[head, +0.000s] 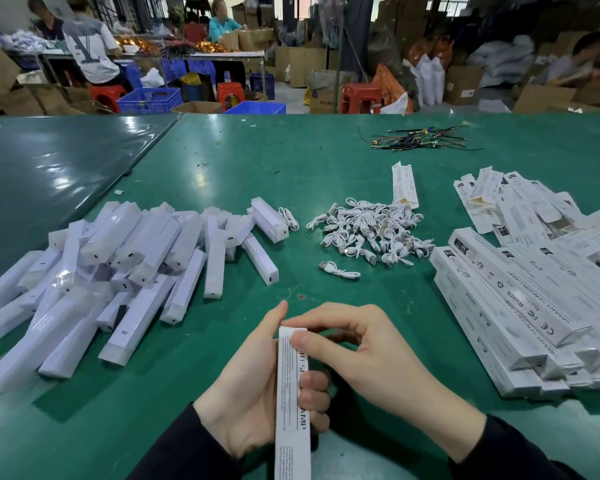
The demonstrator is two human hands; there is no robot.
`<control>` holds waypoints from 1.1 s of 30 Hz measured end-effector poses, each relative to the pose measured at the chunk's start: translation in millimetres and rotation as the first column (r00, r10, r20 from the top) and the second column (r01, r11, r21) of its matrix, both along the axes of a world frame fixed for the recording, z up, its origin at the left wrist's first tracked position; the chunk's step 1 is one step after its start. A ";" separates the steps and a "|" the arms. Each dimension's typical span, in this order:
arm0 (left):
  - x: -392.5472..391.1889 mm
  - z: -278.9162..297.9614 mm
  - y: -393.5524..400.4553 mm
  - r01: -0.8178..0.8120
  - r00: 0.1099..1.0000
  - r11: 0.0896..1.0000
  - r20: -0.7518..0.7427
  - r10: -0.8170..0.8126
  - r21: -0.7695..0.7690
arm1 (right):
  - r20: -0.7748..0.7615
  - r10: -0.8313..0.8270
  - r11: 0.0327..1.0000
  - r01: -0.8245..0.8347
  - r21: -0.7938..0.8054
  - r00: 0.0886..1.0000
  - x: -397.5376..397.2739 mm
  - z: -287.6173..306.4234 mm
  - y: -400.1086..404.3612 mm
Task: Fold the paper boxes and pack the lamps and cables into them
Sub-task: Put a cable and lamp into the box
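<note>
Left hand: the left hand (253,393) is wrapped around a long narrow paper box (292,403), fingers curled behind it and thumb up along its left edge, holding it upright just above the near edge of the worktop (326,168).
Right hand: the right hand (368,355) is partly curled, thumb and forefinger pinched on the box's top end, apparently pressing the end flap shut.
Box writing: black lettering down the box's face ends in "AMP", probably "LAMP"; the small print beside it is too fine to read.
Step in hand: closing one box; I cannot tell whether a lamp and cable are already inside.
Done: a stack of closed boxes (506,317) lies to the right, printed with CE, FC and RoHS marks and a recycling symbol; a brand-like line on them is not legible.
Left to do: a large heap of wrapped white lamps (118,265) lies to the left, so I judge most of the work remains.
Cables: a pile of short white cables (368,226) sits mid-worktop, one stray cable (338,270) lying nearer.
Unfolded stock: flat and half-open boxes (510,202) lie far right, with one open box (404,185) just behind the cables.
Farther: a bundle of coloured wires (420,139) lies near the worktop's far edge.
</note>
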State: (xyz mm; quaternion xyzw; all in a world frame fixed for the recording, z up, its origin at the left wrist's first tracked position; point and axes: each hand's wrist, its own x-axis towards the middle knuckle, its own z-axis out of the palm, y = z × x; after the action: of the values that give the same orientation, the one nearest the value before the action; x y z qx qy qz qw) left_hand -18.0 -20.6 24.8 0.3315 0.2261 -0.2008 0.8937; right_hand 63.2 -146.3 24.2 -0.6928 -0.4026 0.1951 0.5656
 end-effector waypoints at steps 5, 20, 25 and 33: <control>0.5 1.3 -1.9 0.059 0.998 0.998 0.029 -0.059 -0.004 | 0.023 0.045 0.999 -0.045 0.019 0.999 1.6 1.9 -1.8; 3.8 2.1 16.6 -0.272 0.952 0.767 0.280 0.125 0.582 | -0.430 -0.253 0.930 0.341 0.141 0.867 52.3 29.9 -25.1; 7.4 -3.1 25.5 -0.571 0.821 0.587 0.396 0.411 0.574 | -0.372 -0.114 0.993 0.114 -0.022 0.921 28.0 17.8 -12.9; 8.0 -2.0 25.7 -0.726 0.686 0.494 0.552 0.473 0.479 | -0.258 0.062 0.989 -0.094 -0.114 0.964 23.6 20.3 -19.1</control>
State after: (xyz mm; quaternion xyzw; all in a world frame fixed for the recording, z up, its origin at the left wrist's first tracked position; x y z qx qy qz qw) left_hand -10.0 5.2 22.8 0.5550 0.2224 0.2861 0.7488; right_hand 86.8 -165.5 44.5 -0.6797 -0.3408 0.3294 0.5598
